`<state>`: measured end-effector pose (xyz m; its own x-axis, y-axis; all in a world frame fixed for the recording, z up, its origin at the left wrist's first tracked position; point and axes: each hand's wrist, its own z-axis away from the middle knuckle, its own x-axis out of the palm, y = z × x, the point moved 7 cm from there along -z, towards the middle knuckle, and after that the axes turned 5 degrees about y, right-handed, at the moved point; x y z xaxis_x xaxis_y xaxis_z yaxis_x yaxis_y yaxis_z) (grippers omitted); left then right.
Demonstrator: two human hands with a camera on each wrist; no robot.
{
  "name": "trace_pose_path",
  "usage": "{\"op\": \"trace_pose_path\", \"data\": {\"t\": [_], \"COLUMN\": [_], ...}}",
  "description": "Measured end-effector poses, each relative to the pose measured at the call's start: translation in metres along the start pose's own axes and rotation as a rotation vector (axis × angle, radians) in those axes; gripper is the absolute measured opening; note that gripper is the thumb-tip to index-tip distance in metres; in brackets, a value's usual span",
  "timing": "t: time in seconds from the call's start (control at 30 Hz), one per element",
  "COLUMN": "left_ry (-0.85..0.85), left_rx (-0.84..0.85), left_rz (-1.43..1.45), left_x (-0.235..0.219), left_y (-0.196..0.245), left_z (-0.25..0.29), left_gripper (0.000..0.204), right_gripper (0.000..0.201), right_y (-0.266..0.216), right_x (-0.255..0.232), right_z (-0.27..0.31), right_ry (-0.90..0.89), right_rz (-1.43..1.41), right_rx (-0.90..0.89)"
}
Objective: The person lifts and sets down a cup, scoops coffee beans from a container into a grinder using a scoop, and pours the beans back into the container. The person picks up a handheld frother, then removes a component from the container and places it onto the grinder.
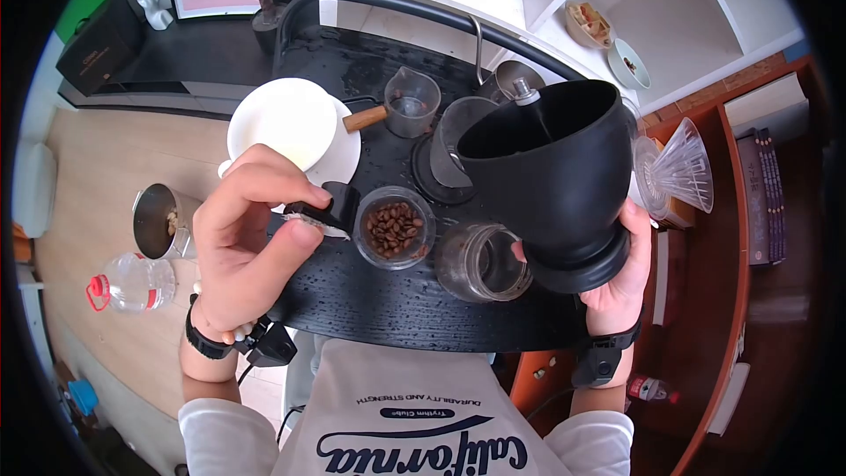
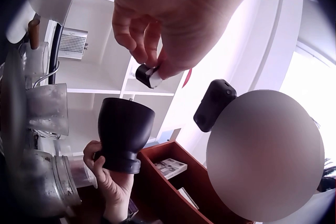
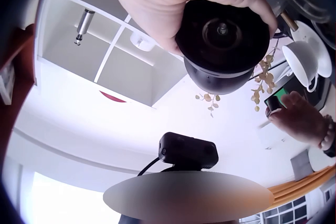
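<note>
My left hand (image 1: 251, 234) pinches a small black piece (image 1: 335, 209) with a pale underside between thumb and fingers, left of a clear cup of coffee beans (image 1: 394, 229). With my right hand (image 1: 622, 269) I grip the base of a black, wide-mouthed grinder body (image 1: 555, 185), held up over the table's right side; a metal shaft tip shows at its mouth. The right wrist view shows the grinder's round underside (image 3: 223, 37) against my palm. An open glass jar (image 1: 483, 263) lies tilted or stands just left of the grinder; I cannot tell which.
A white cup (image 1: 282, 123) on a saucer stands at the back left of the black table (image 1: 352, 304). Behind the beans are a wooden-handled glass pitcher (image 1: 412, 103) and a clear container (image 1: 458, 141). A ribbed clear dripper (image 1: 683, 167) stands at the right.
</note>
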<state>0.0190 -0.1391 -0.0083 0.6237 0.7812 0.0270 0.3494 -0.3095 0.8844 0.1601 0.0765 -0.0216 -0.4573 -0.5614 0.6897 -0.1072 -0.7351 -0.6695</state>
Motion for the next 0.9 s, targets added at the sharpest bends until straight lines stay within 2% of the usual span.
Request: {"op": "trace_pose_path", "data": {"t": [0.07, 0.13, 0.17, 0.23, 0.3, 0.4, 0.5, 0.63, 0.7, 0.9], "left_ry": [0.007, 0.060, 0.063, 0.102, 0.123, 0.132, 0.135, 0.109, 0.104, 0.107], "left_rx": [0.002, -0.011, -0.018, -0.001, -0.005, 0.021, 0.020, 0.044, 0.037, 0.027], "left_rz": [-0.006, -0.007, -0.011, -0.040, -0.050, -0.070, -0.060, -0.069, -0.068, -0.085], "left_x": [-0.001, -0.008, -0.010, -0.017, -0.021, -0.024, -0.023, -0.021, -0.021, -0.023], "left_y": [-0.001, -0.004, -0.005, -0.003, -0.003, -0.001, 0.000, 0.004, 0.003, 0.001], "left_z": [0.000, 0.003, 0.005, 0.008, 0.011, 0.013, 0.012, 0.010, 0.010, 0.010], "left_gripper": [0.015, 0.014, 0.014, 0.014, 0.015, 0.015, 0.015, 0.016, 0.016, 0.015], "right_gripper": [0.051, 0.048, 0.048, 0.042, 0.039, 0.034, 0.034, 0.030, 0.027, 0.027], "right_y": [-0.004, -0.016, -0.017, -0.023, -0.024, -0.020, 0.000, 0.027, 0.043, 0.048], "right_x": [-0.004, 0.007, 0.008, 0.022, 0.033, 0.075, 0.101, 0.114, 0.112, 0.122], "right_z": [-0.003, -0.007, -0.011, -0.017, -0.021, -0.017, -0.013, -0.016, -0.018, -0.022], "right_ry": [0.021, 0.015, 0.014, -0.104, -0.089, -0.348, -0.510, -0.571, -0.656, -0.667], "right_rz": [-0.047, 0.370, 0.368, 0.585, 0.664, 1.241, 1.548, 1.674, 1.812, 1.843], "right_rx": [-0.041, -0.204, -0.196, -0.306, -0.319, -0.651, -0.750, -0.701, -0.664, -0.681]}}
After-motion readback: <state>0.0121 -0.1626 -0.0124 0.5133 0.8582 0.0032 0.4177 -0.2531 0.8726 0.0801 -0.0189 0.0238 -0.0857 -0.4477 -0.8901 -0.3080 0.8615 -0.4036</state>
